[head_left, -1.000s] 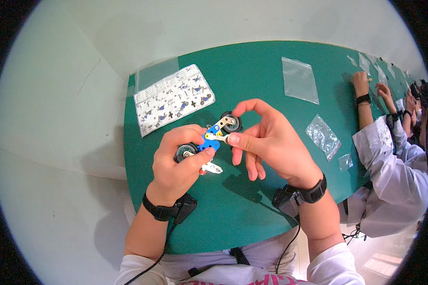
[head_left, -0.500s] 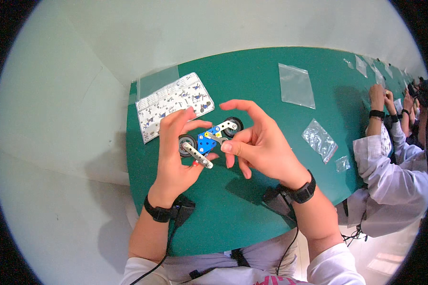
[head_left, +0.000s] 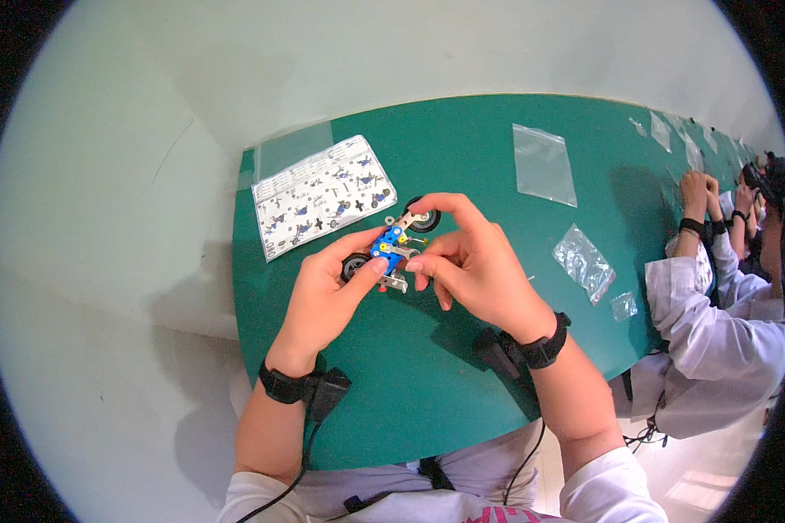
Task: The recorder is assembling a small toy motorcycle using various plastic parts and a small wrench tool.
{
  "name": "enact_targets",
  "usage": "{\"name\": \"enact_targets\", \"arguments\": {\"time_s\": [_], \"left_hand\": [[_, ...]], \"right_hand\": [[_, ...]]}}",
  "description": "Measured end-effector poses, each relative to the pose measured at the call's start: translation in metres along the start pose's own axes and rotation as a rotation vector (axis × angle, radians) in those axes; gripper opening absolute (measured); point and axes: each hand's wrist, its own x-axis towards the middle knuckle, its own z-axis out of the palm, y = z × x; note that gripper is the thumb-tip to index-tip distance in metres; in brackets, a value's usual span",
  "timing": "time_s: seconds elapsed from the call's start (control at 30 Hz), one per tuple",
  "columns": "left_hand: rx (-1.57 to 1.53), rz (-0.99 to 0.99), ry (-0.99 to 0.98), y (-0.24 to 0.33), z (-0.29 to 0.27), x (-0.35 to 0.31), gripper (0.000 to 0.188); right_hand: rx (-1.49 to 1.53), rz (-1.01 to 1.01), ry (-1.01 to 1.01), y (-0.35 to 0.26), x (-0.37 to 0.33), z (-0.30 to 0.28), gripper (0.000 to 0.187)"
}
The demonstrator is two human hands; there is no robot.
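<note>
The left hand point(head_left: 318, 283) grips a blue toy motorbike point(head_left: 391, 240), thumb against fingers, over the green table point(head_left: 410, 375). The right hand point(head_left: 488, 270) curls beside it, thumb at a small wrench point(head_left: 399, 250); whether it grips, I cannot tell. Right of that hand lie a crumpled clear bag point(head_left: 584, 266) and a smaller bag point(head_left: 624, 306), contents unclear; a flat bag point(head_left: 544, 166) lies farther forward. Tabletop stretches from below both hands to the near edge; a pale wall point(head_left: 410, 52) stands ahead.

Passage between sheet point(head_left: 323, 199) and bag point(head_left: 545, 164)
</note>
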Motion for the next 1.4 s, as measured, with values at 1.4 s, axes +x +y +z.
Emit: {"name": "enact_targets", "arguments": {"time_s": [1.4], "left_hand": [[0.085,0.332,0.255,-0.029,0.014,0.019,0.033]], "right_hand": [[0.060,-0.057,0.305,0.041,0.011,-0.013,0.012]]}}
